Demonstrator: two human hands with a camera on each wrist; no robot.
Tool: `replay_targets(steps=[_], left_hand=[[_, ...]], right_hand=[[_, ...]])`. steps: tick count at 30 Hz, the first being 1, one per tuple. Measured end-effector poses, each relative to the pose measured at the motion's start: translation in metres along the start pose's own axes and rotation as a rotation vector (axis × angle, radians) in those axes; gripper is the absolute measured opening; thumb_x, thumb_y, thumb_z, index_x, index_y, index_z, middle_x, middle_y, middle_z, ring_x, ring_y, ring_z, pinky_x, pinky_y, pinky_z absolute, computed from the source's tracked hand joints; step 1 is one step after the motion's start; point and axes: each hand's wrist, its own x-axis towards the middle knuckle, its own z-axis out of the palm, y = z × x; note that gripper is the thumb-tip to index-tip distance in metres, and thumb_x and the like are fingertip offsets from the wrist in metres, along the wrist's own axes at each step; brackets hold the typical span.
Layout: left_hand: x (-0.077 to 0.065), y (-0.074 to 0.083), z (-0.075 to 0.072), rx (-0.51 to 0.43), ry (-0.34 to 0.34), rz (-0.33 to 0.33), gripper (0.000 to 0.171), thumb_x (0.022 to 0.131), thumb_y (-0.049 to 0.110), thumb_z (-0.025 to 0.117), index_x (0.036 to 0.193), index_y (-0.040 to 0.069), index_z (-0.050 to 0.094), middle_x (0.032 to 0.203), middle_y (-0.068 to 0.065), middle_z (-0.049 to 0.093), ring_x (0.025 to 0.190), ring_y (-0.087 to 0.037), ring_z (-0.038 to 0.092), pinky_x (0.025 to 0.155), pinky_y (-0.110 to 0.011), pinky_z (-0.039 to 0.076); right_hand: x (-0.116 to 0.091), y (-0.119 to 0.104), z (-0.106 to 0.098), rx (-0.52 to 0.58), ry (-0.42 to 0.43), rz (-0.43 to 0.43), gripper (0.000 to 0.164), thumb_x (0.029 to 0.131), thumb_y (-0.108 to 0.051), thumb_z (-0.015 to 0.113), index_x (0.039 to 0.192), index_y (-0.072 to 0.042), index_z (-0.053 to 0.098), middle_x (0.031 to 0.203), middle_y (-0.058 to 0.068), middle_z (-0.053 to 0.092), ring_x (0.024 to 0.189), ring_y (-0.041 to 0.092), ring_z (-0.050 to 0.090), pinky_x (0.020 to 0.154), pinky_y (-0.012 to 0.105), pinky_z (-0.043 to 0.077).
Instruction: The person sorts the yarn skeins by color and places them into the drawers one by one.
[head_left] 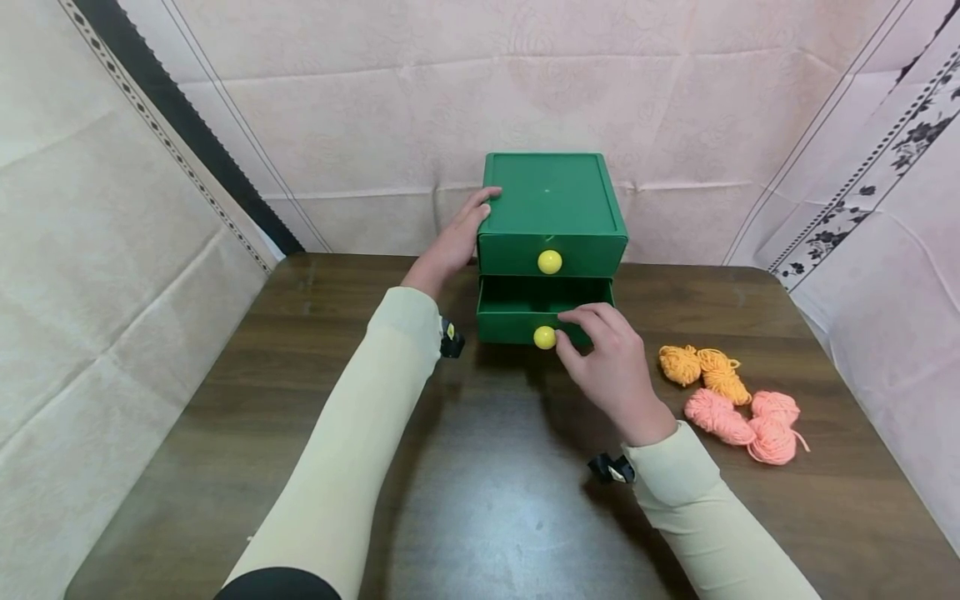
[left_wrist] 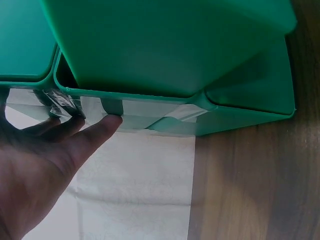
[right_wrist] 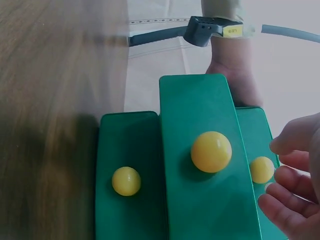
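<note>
A green drawer cabinet (head_left: 551, 193) with round yellow knobs stands at the back of the table. Its middle drawer (right_wrist: 200, 200) is pulled out, while the top drawer (head_left: 510, 252) and bottom drawer (right_wrist: 132, 150) are in. My left hand (head_left: 454, 240) rests on the cabinet's left side, fingertips against the taped side wall (left_wrist: 142, 112) in the left wrist view. My right hand (head_left: 613, 367) is at the pulled-out drawer's front, thumb beside its knob (head_left: 544, 337). In the right wrist view, the right fingers (right_wrist: 287, 207) are loosely bent and apart from that knob.
Right of the cabinet lie orange yarn bundles (head_left: 723, 379) and pink yarn bundles (head_left: 774, 427) on the brown wooden table (head_left: 495, 500). Pale patterned cloth (head_left: 480, 100) hangs behind the table and at both sides.
</note>
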Motion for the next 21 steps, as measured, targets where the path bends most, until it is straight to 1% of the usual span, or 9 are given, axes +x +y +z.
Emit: replay_targets(steps=[2,9,12,15,18,21], left_hand=[[0.000,-0.001,0.000,-0.001,0.001,0.001,0.045,0.108,0.032,0.020,0.152,0.030,0.025,0.162,0.003,0.013,0.148,-0.021,0.017,0.117,-0.049,0.023],[0.000,-0.001,0.000,0.007,0.005,0.000,0.045,0.108,0.032,0.019,0.152,0.031,0.024,0.162,0.002,0.014,0.148,-0.021,0.017,0.117,-0.051,0.022],[0.001,-0.002,0.000,0.013,0.007,-0.004,0.045,0.108,0.032,0.019,0.152,0.031,0.025,0.162,0.002,0.014,0.148,-0.021,0.017,0.117,-0.050,0.022],[0.002,-0.003,0.000,0.010,0.006,-0.010,0.045,0.107,0.033,0.019,0.152,0.032,0.025,0.162,0.004,0.014,0.148,-0.021,0.018,0.117,-0.050,0.022],[0.009,-0.010,-0.001,-0.005,0.004,-0.011,0.044,0.107,0.035,0.020,0.151,0.034,0.026,0.162,0.005,0.014,0.147,-0.021,0.018,0.117,-0.051,0.023],[0.019,-0.021,-0.002,-0.018,0.009,0.002,0.043,0.107,0.039,0.020,0.149,0.039,0.027,0.162,0.008,0.014,0.147,-0.020,0.019,0.117,-0.052,0.022]], right_hand=[[0.001,0.001,-0.002,-0.006,0.007,-0.004,0.018,0.083,-0.011,0.074,0.100,-0.004,0.071,0.097,0.009,0.066,0.091,0.023,0.061,0.073,0.038,0.054],[0.003,0.004,-0.011,-0.004,0.029,0.023,0.021,0.083,-0.012,0.074,0.102,-0.004,0.071,0.099,0.010,0.067,0.092,0.023,0.062,0.078,0.043,0.055],[0.003,0.006,-0.016,-0.012,0.036,0.035,0.021,0.083,-0.011,0.074,0.102,-0.004,0.072,0.100,0.011,0.067,0.088,0.024,0.062,0.071,0.040,0.055],[0.004,0.008,-0.020,-0.030,0.041,0.047,0.021,0.083,-0.010,0.074,0.103,-0.004,0.072,0.100,0.011,0.067,0.081,0.024,0.061,0.062,0.034,0.051],[0.004,0.011,-0.023,-0.045,0.045,0.061,0.022,0.083,-0.009,0.074,0.104,-0.004,0.072,0.100,0.011,0.067,0.077,0.022,0.059,0.059,0.030,0.048],[0.004,0.013,-0.027,-0.056,0.051,0.073,0.022,0.083,-0.008,0.073,0.105,-0.004,0.072,0.101,0.011,0.067,0.079,0.023,0.060,0.062,0.031,0.049]])
